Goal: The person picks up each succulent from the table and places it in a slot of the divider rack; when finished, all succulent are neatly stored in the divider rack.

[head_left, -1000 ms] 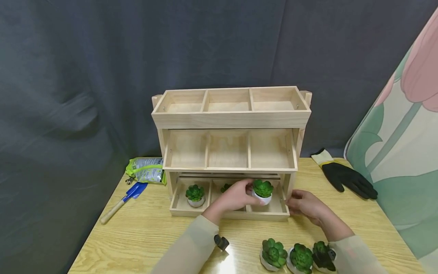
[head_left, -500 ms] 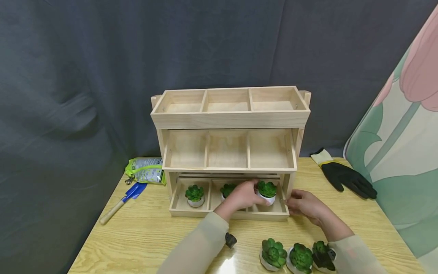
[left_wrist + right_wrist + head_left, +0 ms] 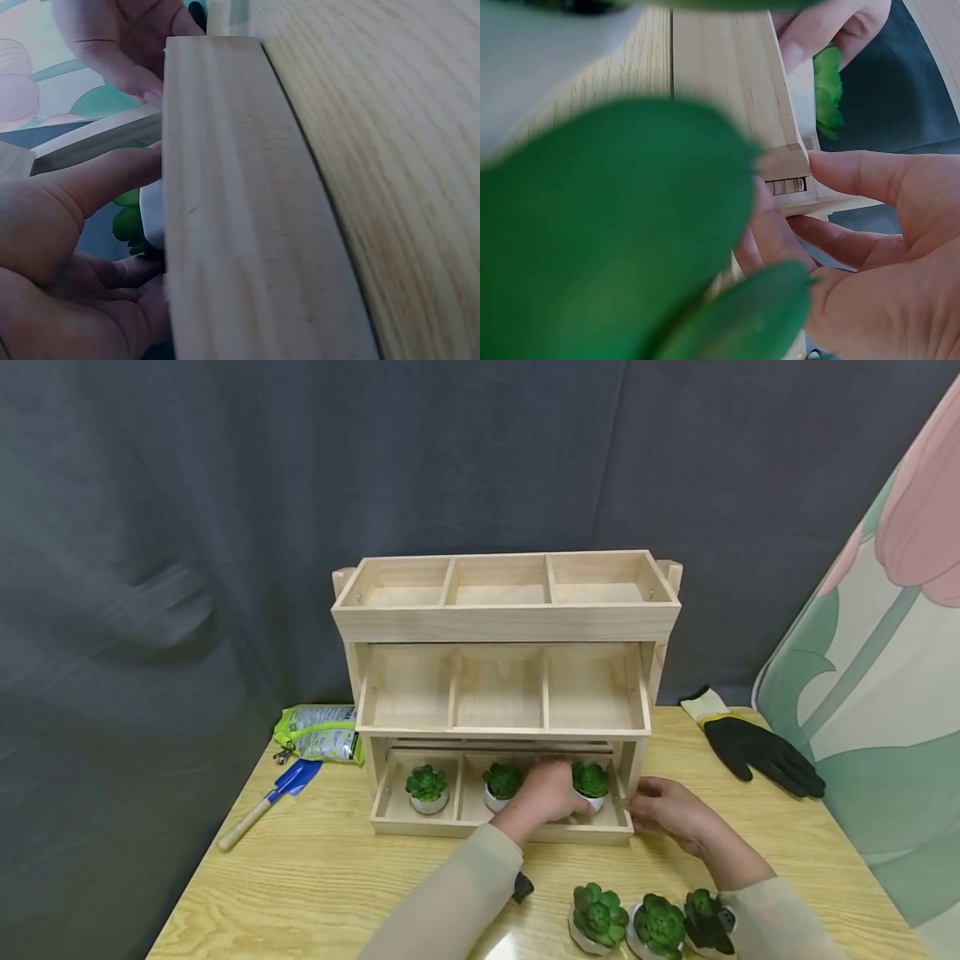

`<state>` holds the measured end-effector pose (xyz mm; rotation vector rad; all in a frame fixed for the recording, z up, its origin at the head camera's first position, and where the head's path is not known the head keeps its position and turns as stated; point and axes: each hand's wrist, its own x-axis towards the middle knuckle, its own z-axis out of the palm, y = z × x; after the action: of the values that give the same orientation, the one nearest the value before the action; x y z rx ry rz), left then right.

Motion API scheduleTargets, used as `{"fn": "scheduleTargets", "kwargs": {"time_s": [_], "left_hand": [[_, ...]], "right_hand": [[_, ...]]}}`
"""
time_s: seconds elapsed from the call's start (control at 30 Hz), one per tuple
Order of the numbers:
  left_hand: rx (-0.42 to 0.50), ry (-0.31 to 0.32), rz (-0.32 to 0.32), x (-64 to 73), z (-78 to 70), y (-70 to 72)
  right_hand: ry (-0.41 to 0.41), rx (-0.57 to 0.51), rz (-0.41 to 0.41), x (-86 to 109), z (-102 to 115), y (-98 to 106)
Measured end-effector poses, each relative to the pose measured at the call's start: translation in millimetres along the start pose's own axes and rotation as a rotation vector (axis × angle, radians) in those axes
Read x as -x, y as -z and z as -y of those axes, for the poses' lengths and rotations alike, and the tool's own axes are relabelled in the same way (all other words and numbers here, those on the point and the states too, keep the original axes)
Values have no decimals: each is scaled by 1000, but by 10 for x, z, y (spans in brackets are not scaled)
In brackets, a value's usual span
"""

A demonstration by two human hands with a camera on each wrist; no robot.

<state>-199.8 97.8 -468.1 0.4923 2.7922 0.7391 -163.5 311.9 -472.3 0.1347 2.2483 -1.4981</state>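
My left hand [image 3: 551, 791] grips a small potted succulent [image 3: 591, 779] by its white pot, inside the right compartment of the wooden rack's bottom tray [image 3: 502, 830]. Thumb and fingers lie on either side of the pot in the left wrist view, where the tray's front board hides its base. At the tray's right end, my right hand [image 3: 670, 814] holds the side wall between thumb and fingers, as the right wrist view shows. One potted succulent [image 3: 427, 785] sits in the left compartment and another [image 3: 502, 782] in the middle one.
Three more potted succulents, one of them [image 3: 600, 917] leftmost, stand at the table's front near my right sleeve. A blue hand trowel [image 3: 273, 800] and a green bag [image 3: 322, 732] lie left of the rack. Black gloves [image 3: 757, 752] lie at the right.
My left hand has carried the succulent right and slightly down, deeper into the right compartment. The middle succulent has come into fuller view. My right hand has stayed at the tray's end.
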Motion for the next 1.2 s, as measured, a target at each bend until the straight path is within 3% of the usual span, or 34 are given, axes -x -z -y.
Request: {"fn": "scheduleTargets", "kwargs": {"time_s": [0.4,0.6,0.7,0.9,1.2], "left_hand": [[-32,79,39,-16,-35,-27],[-47,42,22,69,-52,59],[5,6,18,133,-32,137],[200,-24,37,267,63,290],[333,-55,84,502,236,440]], "right_hand": [[-10,5,-4,-9,7,-7],[-9,7,-9,-2,10,-6],[-6,8,-5,-2,10,1],[-7,9,-1,-12,18,16],[-20,8,14,-8,17,17]]}}
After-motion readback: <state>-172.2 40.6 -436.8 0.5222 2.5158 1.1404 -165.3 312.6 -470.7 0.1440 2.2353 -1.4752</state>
